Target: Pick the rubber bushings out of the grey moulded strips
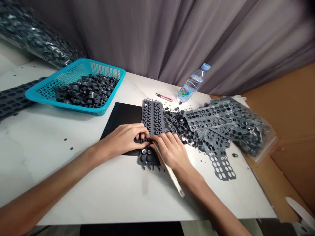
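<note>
A dark grey rubber sheet of moulded rings point(153, 121) lies on a black mat point(123, 116) in the middle of the white table. My left hand point(124, 137) rests on the mat with fingers curled, pressing the sheet's left edge. My right hand point(170, 150) lies over the sheet's near part, fingers pinched at the rings, and a flat pale tool point(172, 175) runs under it toward me. Loose grey rings point(178, 124) are scattered just right of the sheet.
A turquoise basket point(44, 93) of loose rings stands at the back left. Emptied punched sheets point(216, 124) pile at the right over a plastic bag. A water bottle point(190, 85) and a pink cutter point(163, 97) lie near the curtain. More sheets point(12, 98) sit far left.
</note>
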Available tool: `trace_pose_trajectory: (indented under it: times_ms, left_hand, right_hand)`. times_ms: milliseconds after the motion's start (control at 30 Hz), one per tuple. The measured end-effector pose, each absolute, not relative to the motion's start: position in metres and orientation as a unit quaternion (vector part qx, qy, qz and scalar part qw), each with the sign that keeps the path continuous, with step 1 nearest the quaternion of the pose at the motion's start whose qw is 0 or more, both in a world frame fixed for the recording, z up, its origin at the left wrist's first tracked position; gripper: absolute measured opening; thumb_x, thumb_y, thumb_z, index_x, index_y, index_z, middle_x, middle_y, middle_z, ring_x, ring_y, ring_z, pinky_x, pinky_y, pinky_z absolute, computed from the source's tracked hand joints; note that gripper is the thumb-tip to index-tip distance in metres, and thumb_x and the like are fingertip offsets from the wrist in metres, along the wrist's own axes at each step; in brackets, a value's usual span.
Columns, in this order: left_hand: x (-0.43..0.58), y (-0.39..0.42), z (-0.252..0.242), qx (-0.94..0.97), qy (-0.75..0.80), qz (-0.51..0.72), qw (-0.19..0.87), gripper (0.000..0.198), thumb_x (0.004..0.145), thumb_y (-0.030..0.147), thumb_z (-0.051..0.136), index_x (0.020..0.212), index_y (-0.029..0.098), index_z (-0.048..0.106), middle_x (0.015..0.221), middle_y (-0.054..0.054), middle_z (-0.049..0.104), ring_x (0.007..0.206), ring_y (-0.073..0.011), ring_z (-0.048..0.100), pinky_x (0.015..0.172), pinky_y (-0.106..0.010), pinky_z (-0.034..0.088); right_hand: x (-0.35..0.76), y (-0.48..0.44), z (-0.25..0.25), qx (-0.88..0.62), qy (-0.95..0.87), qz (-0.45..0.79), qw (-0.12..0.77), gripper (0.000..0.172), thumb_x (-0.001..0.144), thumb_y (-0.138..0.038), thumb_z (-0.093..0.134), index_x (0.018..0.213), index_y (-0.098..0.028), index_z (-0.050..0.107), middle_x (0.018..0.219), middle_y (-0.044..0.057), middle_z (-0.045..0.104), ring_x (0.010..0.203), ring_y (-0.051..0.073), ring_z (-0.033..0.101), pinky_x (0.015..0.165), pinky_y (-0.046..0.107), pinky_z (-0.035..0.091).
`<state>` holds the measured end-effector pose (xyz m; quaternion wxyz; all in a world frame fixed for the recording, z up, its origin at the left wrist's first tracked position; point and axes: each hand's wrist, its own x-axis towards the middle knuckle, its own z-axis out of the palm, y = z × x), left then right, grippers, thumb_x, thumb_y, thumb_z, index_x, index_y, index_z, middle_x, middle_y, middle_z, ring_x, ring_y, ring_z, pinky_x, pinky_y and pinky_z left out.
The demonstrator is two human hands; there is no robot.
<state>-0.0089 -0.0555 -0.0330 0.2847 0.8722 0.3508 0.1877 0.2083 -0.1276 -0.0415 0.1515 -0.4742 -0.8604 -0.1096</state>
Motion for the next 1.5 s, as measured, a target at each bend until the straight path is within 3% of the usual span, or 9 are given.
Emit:
trace_pose_trajectory:
  times_ms: [167, 300, 533, 967, 1267, 1500]
  left_hand:
    - [-0.008, -0.055, -0.035, 0.866, 0.355, 0.193, 0.292, 0.009, 0.092, 0.032, 0.068, 0.097, 0.025, 0.069, 0.088, 0.004, 0.064, 0.078, -0.0144, 0.062, 0.072, -0.027, 0.044]
    - [-0.008, -0.056, -0.035, 0.861, 0.351, 0.204, 0.307, 0.008, 0.091, 0.03, 0.068, 0.097, 0.024, 0.069, 0.088, 0.003, 0.063, 0.078, -0.0147, 0.062, 0.072, -0.027, 0.045]
    - [-0.008, -0.054, -0.039, 0.853, 0.353, 0.219, 0.315, 0.009, 0.09, 0.03, 0.07, 0.095, 0.023, 0.071, 0.088, 0.002, 0.063, 0.077, -0.0147, 0.062, 0.073, -0.028, 0.046]
    - [-0.009, -0.05, -0.046, 0.851, 0.348, 0.233, 0.316, 0.012, 0.09, 0.031, 0.069, 0.098, 0.023, 0.073, 0.088, 0.001, 0.064, 0.075, -0.0151, 0.061, 0.07, -0.027, 0.047]
    - [-0.006, -0.05, -0.042, 0.852, 0.358, 0.221, 0.312, 0.011, 0.089, 0.032, 0.069, 0.097, 0.024, 0.072, 0.088, 0.002, 0.063, 0.073, -0.0138, 0.059, 0.068, -0.027, 0.044]
    - [-0.007, -0.054, -0.043, 0.861, 0.356, 0.219, 0.29, 0.015, 0.094, 0.036, 0.067, 0.101, 0.024, 0.071, 0.092, 0.001, 0.063, 0.074, -0.0149, 0.06, 0.07, -0.028, 0.046]
  right_hand:
    - [0.204, -0.131, -0.047, -0.507, -0.839, -0.087, 0.179, 0.026, 0.111, -0.031, 0.045, 0.122, -0.018, 0.064, 0.103, 0.01, 0.073, 0.089, 0.025, 0.061, 0.081, 0.04, 0.044]
    - [0.218, -0.126, -0.039, -0.479, -0.85, 0.024, 0.217, 0.026, 0.109, -0.039, 0.052, 0.12, -0.02, 0.067, 0.1, 0.008, 0.073, 0.09, 0.024, 0.064, 0.081, 0.037, 0.046]
    - [0.229, -0.125, -0.019, -0.483, -0.831, 0.12, 0.249, 0.027, 0.105, -0.047, 0.057, 0.105, -0.024, 0.07, 0.098, 0.005, 0.075, 0.089, 0.022, 0.065, 0.082, 0.035, 0.046]
    - [0.224, -0.12, -0.036, -0.474, -0.854, 0.042, 0.211, 0.028, 0.108, -0.046, 0.053, 0.105, -0.023, 0.069, 0.096, 0.005, 0.076, 0.091, 0.022, 0.065, 0.081, 0.035, 0.047]
    - [0.214, -0.122, -0.046, -0.464, -0.869, -0.077, 0.151, 0.027, 0.11, -0.034, 0.047, 0.126, -0.02, 0.064, 0.104, 0.01, 0.072, 0.095, 0.027, 0.06, 0.086, 0.041, 0.046]
    - [0.224, -0.114, -0.044, -0.618, -0.744, -0.13, 0.218, 0.032, 0.112, -0.032, 0.035, 0.128, -0.016, 0.057, 0.108, 0.016, 0.064, 0.096, 0.029, 0.055, 0.083, 0.043, 0.048]
